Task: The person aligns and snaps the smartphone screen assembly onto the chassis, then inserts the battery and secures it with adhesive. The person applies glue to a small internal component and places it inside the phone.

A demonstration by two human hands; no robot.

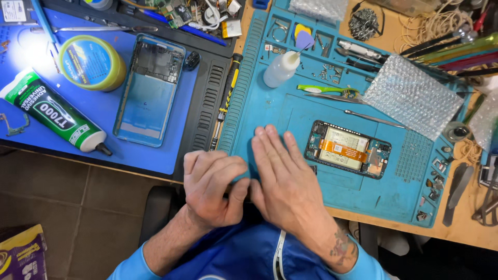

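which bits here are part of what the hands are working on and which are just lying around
In hand or nearest:
- left hand, curled at the mat edge
- right hand, flat on the blue repair mat
- opened phone beside the right hand

Lying about:
- glue tube
- tape roll
- phone frame
- squeeze bottle
- tweezers
- bubble wrap

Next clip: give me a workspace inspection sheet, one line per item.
Surface: teal repair mat beside a blue mat on a wooden bench.
Job's things: opened phone, battery showing, right of the hands.
Clutter: glue tube, tape roll, phone frame, dropper bottle, tweezers, bubble wrap.
Hands: left hand curled, right hand flat on the mat; both empty.
Cables: tangled wires at the top edge.
Surroundings: tiled floor, cardboard box.
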